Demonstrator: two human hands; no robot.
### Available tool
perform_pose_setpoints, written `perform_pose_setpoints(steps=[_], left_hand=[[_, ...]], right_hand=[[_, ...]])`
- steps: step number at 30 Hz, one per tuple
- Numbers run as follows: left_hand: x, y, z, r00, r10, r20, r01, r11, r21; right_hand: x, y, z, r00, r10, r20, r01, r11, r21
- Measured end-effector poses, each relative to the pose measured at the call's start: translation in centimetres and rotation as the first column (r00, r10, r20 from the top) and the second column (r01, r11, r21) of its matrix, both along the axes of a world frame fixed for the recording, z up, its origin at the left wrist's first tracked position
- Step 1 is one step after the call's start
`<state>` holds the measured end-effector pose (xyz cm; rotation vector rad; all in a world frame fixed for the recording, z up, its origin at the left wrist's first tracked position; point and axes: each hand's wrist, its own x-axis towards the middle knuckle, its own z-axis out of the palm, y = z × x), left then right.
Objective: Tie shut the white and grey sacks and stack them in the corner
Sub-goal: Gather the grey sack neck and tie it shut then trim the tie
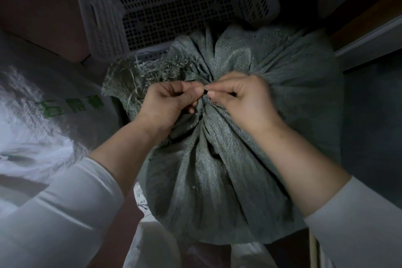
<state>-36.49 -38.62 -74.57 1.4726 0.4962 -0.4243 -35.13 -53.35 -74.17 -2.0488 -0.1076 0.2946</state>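
Grips of left hand [167, 102] and right hand [243, 102] pinch grey sack [217, 169] at its neck; white sack [32, 119] lettering green, illegible.

Left hand [167, 99], right hand [241, 102]: pinching fingers [211, 93]

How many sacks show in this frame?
2 for certain: the grey sack in the centre, its gathered neck pinched by the left hand and right hand, and the white sack with green print at left. White material at the bottom edge may be a third.
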Motion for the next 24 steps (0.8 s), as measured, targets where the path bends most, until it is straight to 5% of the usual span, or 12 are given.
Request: perform_pose_setpoints(steps=[4,9,17,24], left_hand=[[-1.3,-1.2,-0.8,0.979,0.012,0.202,-0.057,0.974,0.221],[-2.4,-2.0,-2.1,0.865,-0.129,0.484,-0.18,0.822,0.541],[-3.0,-3.4,-1.8,0.862,-0.132,0.489,-0.251,0.727,0.639],[-3.1,-3.5,-1.6,0.875,-0.217,0.433,-0.153,0.724,0.672]], right_hand=[[0.2,-0.1,0.1,0.996,0.01,-0.085,-0.013,0.999,-0.037],[0.7,-0.1,0.1,0.976,-0.004,-0.218,-0.01,0.998,-0.063],[0.5,-0.1,0.2,0.969,-0.026,-0.246,0.026,1.0,-0.004],[0.7,-0.1,0.2,0.959,-0.03,-0.283,0.036,0.999,0.014]])
